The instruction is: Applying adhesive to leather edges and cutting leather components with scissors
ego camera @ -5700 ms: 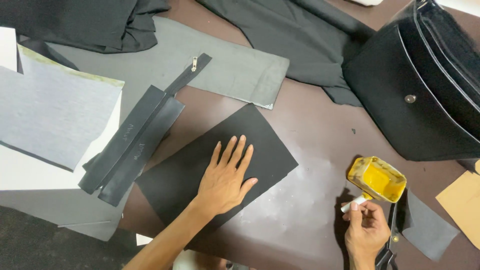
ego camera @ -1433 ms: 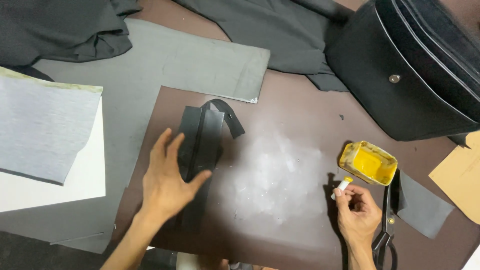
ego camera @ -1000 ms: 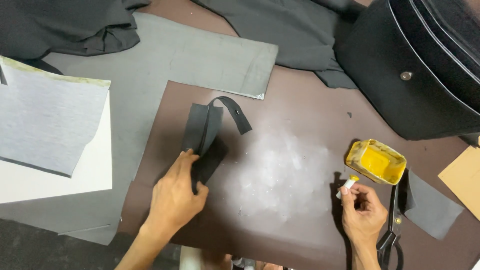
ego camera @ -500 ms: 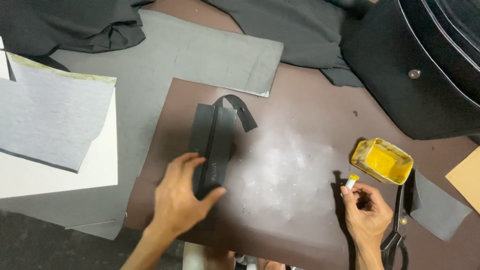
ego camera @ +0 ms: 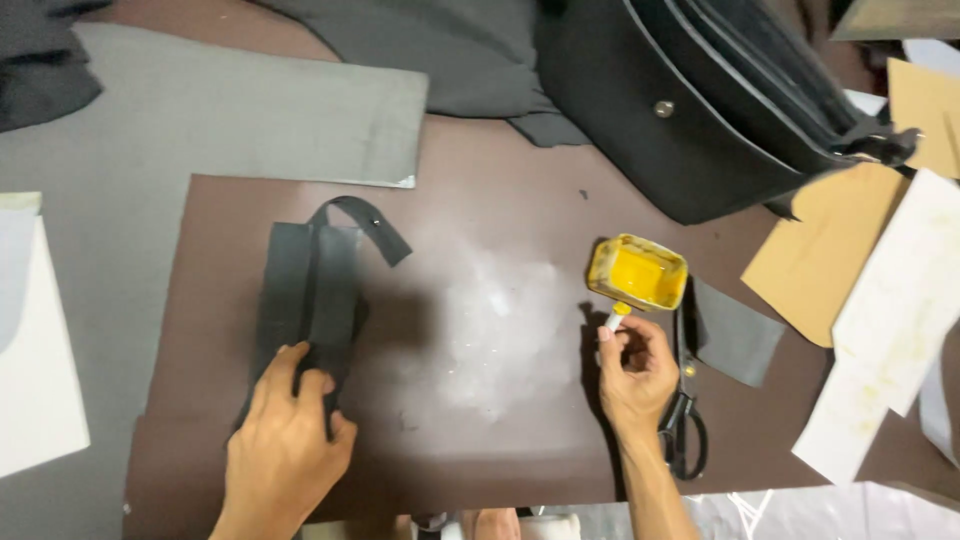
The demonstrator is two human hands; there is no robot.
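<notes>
Brown mat [ego camera: 480, 450]; left hand [ego camera: 285, 440] over folded black strip's [ego camera: 310, 290] end.

Position: worn on head, above brown mat [ego camera: 500, 460]
Facing: straight down
Range: close, both forearms in frame
Views: one only

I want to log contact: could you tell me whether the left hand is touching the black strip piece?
Touching: the head view shows the left hand fingers lying on the black strip piece's lower end.

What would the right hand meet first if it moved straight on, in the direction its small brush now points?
The right hand holds a small brush tipped up and away from the person. Straight on, it would most likely meet the yellow glue tin, right beyond the tip; whether they already touch is unclear.
</notes>
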